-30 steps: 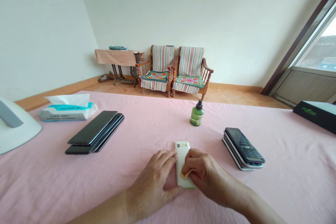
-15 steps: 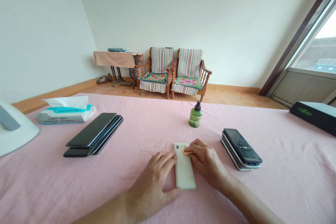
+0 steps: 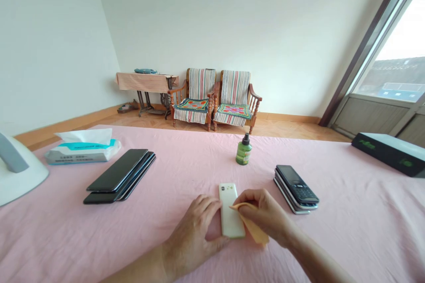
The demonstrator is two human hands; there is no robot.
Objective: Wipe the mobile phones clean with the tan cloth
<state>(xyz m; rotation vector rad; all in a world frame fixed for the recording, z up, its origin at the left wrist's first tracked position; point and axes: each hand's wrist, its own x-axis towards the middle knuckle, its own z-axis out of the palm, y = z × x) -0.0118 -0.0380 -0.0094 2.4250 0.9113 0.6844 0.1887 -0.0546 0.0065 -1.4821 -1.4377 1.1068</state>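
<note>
A white mobile phone lies back side up on the pink cloth, its camera at the far end. My left hand braces it, fingertips along the left edge and thumb by the near end. Pinched in my right hand is a yellow-orange cleaning cloth; its tip meets the phone's back near the right edge, and the rest hangs down beside the phone.
Beyond the phone stands a green spray bottle. Stacked keypad phones lie right, stacked smartphones left. A tissue pack, a white appliance and a black box sit on the pink tablecloth.
My right hand has drawn slightly back from the phone's camera end, and much more of the cleaning cloth now shows below it. My left hand stays at the phone. The view has shifted a little.
</note>
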